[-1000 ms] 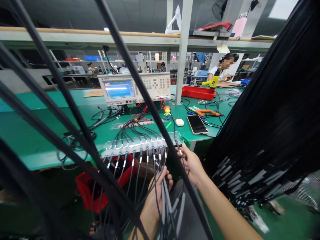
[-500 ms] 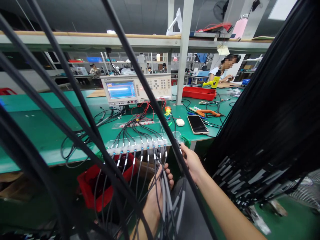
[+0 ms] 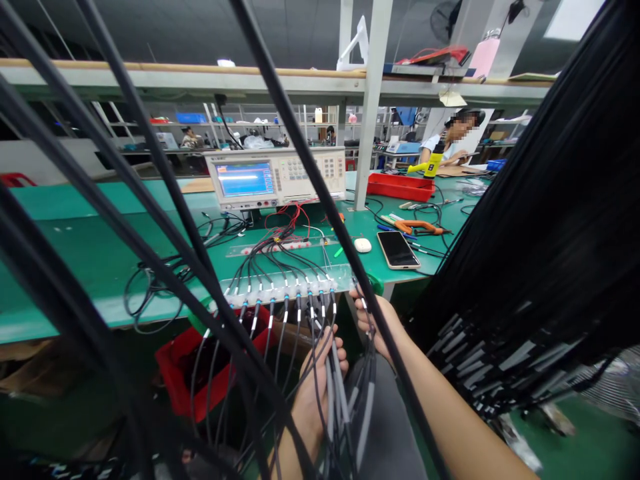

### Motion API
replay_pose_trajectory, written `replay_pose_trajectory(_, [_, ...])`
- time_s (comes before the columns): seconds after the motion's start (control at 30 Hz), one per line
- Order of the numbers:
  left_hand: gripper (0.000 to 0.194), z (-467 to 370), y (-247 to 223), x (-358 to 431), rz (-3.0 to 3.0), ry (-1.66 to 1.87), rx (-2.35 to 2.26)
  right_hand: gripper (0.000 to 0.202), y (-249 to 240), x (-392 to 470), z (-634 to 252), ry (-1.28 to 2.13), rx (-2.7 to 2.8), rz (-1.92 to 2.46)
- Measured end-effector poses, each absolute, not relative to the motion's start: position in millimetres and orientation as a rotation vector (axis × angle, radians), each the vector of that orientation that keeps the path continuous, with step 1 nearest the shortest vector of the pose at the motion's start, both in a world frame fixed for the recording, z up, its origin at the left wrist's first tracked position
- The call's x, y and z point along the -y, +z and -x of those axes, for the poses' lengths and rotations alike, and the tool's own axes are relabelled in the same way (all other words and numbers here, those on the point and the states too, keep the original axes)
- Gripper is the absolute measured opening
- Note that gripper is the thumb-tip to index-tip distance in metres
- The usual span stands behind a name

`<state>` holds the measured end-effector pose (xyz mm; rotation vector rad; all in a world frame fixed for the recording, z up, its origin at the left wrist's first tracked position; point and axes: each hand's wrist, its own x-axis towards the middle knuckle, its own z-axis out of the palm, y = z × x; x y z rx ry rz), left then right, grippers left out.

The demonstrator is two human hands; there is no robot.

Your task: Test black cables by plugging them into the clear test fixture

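My left hand (image 3: 317, 377) is closed around a bundle of cables with grey sleeves (image 3: 340, 390), below the bench edge. To its right, my right hand (image 3: 377, 323) has its fingers curled round thin black cables (image 3: 369, 337) with white labels, just under the right end of a clear connector strip (image 3: 280, 291). Several black cables with blue-ringed plugs (image 3: 287, 300) are plugged along the strip's front and hang down. From its back, thin black leads (image 3: 265, 250) run to red wires by a bench tester (image 3: 280, 177) with a lit screen. The cable tips in my right hand are partly hidden.
Black cables (image 3: 280, 93) hang blurred across the view, and a thick cable bundle (image 3: 505, 253) hangs at right. A red bin (image 3: 173, 373) sits below the bench. On the bench lie a phone (image 3: 397, 250), orange-handled pliers (image 3: 420, 227) and a red tray (image 3: 400, 188). A person (image 3: 450, 143) sits beyond.
My right hand has drawn slightly down from the strip's right end, and its fingers now wrap round cables hanging from it. My left hand keeps its hold. The view has shifted slightly.
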<state>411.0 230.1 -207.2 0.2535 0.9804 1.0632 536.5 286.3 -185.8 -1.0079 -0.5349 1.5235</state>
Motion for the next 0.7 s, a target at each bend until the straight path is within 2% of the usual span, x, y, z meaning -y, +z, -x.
replay_pose_trajectory(0.13, [0.017,-409.0,-213.3,-231.5,-0.248,1.119,-0.902,0.036,-190.0,-285.3,-534.1,1.453,0.576,1.047])
replay_pose_trajectory(0.3, [0.023,-400.9,-217.0,-226.8,-0.278,1.06,-0.944,0.033,-211.2,-261.3,-531.9,1.493,0.649,1.098])
replay_pose_trajectory(0.53, [0.018,-398.0,-213.0,-205.8,-0.351,0.91,-0.983,0.028,-244.8,-247.0,-539.7,1.68,0.254,1.038])
replay_pose_trajectory(0.7, [0.018,-401.1,-215.4,-203.7,-0.41,0.862,-0.973,0.032,-255.5,-248.5,-537.4,1.525,0.549,1.209])
